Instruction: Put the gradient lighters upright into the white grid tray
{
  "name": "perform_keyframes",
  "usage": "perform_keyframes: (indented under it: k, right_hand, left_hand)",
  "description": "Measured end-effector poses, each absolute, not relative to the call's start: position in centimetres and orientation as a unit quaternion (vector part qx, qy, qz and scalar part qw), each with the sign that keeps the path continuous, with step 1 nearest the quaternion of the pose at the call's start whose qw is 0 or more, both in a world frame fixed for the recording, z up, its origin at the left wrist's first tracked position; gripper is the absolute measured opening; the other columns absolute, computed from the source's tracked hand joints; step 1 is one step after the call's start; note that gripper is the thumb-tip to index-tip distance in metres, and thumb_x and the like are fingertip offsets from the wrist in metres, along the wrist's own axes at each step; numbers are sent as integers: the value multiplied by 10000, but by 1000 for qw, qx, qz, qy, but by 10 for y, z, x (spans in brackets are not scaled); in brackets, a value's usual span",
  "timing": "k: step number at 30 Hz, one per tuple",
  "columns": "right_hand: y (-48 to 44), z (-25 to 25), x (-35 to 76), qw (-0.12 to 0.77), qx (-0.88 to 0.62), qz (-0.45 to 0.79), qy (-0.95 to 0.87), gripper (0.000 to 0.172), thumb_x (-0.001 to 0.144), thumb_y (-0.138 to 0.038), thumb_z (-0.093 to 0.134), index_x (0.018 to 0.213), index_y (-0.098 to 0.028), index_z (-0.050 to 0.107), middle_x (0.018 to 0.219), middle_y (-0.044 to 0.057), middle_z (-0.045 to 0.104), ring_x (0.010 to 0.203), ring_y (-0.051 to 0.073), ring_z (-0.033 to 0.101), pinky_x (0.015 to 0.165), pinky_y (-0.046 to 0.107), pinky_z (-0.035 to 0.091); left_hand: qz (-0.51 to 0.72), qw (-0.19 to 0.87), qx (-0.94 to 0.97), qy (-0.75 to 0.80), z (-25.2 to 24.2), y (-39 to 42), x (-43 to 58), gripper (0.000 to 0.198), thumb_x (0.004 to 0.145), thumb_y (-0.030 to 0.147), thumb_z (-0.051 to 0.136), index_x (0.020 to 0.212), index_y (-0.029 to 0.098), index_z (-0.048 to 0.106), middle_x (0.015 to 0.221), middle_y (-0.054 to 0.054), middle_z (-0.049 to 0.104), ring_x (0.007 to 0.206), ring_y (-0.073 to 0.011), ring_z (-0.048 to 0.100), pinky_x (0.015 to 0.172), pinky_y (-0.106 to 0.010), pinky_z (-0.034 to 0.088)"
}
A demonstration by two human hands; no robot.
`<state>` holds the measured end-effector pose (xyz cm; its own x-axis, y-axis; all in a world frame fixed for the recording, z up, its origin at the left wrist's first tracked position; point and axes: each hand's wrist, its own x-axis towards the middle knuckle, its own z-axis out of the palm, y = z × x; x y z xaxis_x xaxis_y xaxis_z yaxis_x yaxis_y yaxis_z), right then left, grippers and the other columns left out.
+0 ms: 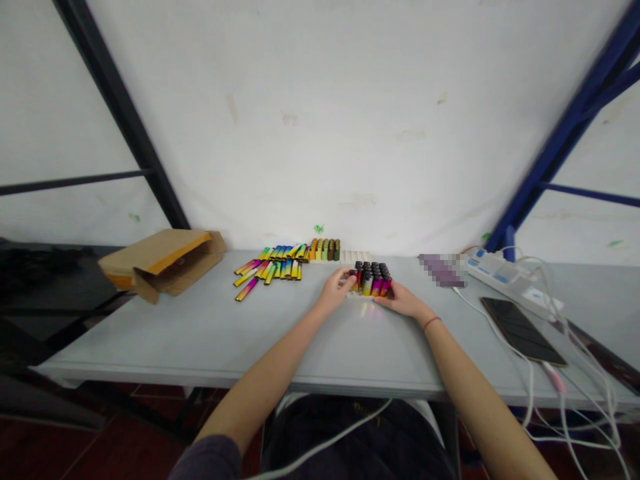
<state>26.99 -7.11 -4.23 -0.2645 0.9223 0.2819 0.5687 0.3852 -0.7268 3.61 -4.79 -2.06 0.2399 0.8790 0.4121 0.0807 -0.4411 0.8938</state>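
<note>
In front of me stands a white slotted tray [361, 296] with upright lighters [373, 283] in rows, their tops black and their bodies pink, yellow and red. My left hand [337, 289] is at the tray's left side, thumb and fingers closed round a lighter [355, 281] at the front left corner. Whether that lighter sits fully in its slot I cannot tell. From the right, my right hand [403, 300] grips the tray's side, its thumb along the front edge. The fingers behind the lighters are hidden.
Loose colourful lighter bodies [273, 267] lie in a pile to the left. Behind are another filled tray [325, 251] and a white slotted tray [356, 256]. An open cardboard box [165, 257] is at far left. A phone [523, 330], power strip [515, 283] and cables occupy the right.
</note>
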Motion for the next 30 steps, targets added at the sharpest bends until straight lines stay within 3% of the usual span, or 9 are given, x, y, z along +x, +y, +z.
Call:
perform_keyframes:
  k: [5,10,20,30]
  right_hand:
    - [-71,-42,271,339,-494,251,-760,589,773,-495,678,1226,-160,508,1167,142,668,1025,298,638,938,473,522]
    - [-70,-45,272,343,-490,242,-764,623,766,-525,678,1235,-161,492,1195,148,655,1046,309,633,957,490,510]
    - [-67,-49,273,339,-495,243,-763,574,773,-481,687,1225,-175,509,1175,126,676,1035,295,647,954,476,517]
    - [-67,-48,273,333,-497,246,-762,600,774,-500,675,1232,-162,486,1196,144,661,1049,299,645,962,484,513]
  left_hand:
    - [481,394,701,350,-26,-45,37,243,843,319,626,1034,173,665,1043,-84,705,931,-189,661,808,-283,518]
    - [462,321,742,365,-21,-47,35,307,870,306,597,1151,187,630,1046,-65,712,911,-172,671,847,-296,529]
    - [448,196,803,341,-14,-45,29,264,942,288,505,1133,202,664,1157,-50,706,1081,-183,639,1014,-319,459]
    - [406,116,850,314,-16,-43,31,299,964,241,452,1163,203,671,1089,-66,704,1020,-184,633,972,-335,478]
